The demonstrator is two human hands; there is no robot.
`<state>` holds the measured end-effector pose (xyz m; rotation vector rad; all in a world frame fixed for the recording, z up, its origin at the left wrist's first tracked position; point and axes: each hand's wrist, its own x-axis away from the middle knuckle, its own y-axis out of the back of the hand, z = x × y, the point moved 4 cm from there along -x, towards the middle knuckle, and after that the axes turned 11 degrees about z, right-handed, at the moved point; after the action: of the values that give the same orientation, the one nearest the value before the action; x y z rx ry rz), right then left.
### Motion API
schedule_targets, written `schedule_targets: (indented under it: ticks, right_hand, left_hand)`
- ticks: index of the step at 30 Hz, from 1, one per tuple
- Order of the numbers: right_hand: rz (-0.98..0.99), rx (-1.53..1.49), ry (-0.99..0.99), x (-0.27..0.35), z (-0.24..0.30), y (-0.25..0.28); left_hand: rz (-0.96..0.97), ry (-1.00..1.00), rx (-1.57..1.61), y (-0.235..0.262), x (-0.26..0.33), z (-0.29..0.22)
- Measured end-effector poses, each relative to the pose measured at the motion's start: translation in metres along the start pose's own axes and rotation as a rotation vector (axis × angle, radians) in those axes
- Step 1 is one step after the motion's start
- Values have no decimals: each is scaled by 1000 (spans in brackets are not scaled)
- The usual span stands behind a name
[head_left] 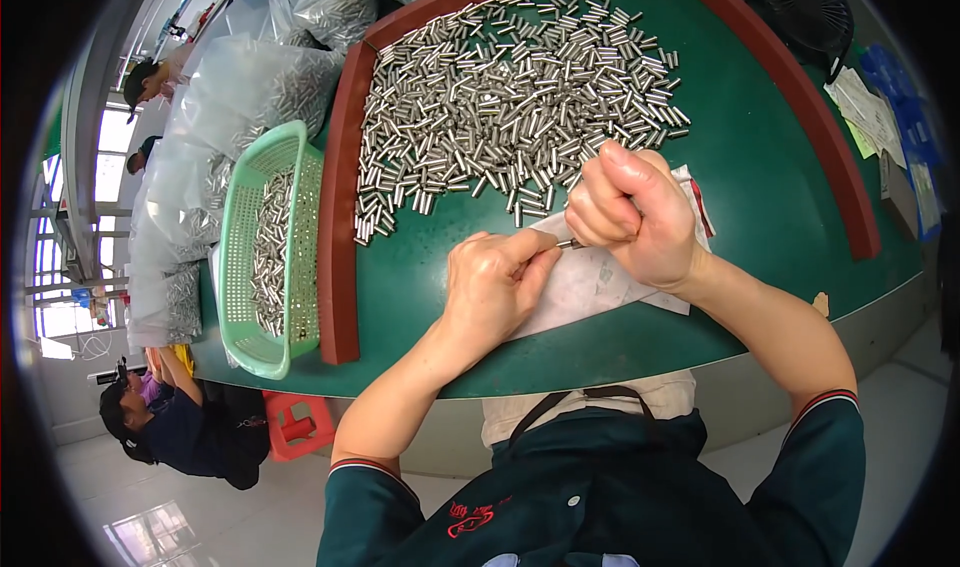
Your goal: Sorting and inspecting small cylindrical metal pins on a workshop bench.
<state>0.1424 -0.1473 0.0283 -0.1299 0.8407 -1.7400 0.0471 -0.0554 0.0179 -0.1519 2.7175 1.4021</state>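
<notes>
My left hand [495,285] is closed, its thumb and forefinger pinching one end of a small shiny metal pin [570,244]. My right hand [638,212] is curled into a fist right beside it, touching or nearly touching the pin's other end; whatever lies inside the fist is hidden. Under both hands a whitish paper sheet [590,289] rests on the green tabletop [740,257]. Just beyond them spreads a large heap of loose metal pins [510,97], all short silvery cylinders.
Reddish-brown rails [343,217] border the heap. Left of them stands a pale green basket [300,307] with more pins. Clear plastic bags [235,87] of pins line the far left. A black fan [803,7] and papers [865,107] are at the right. Another person [175,417] works at lower left.
</notes>
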Motion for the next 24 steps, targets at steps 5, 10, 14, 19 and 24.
schedule_targets:
  ticks: [5, 10, 14, 19, 24]
  right_hand:
    - [10, 20, 32, 2, 3, 0]
    - [-17, -13, 32, 4, -1, 0]
    - [-7, -35, 30, 5, 1, 1]
    - [-4, -89, 22, 4, 0, 4]
    - [-12, -31, 23, 2, 1, 3]
  left_hand:
    - [-5, 221, 530, 13, 4, 6]
    - [-4, 370, 1647, 19, 8, 37]
    - [21, 364, 1702, 15, 8, 47]
    - [41, 393, 1651, 18, 7, 43]
    - [43, 389, 1641, 19, 5, 45]
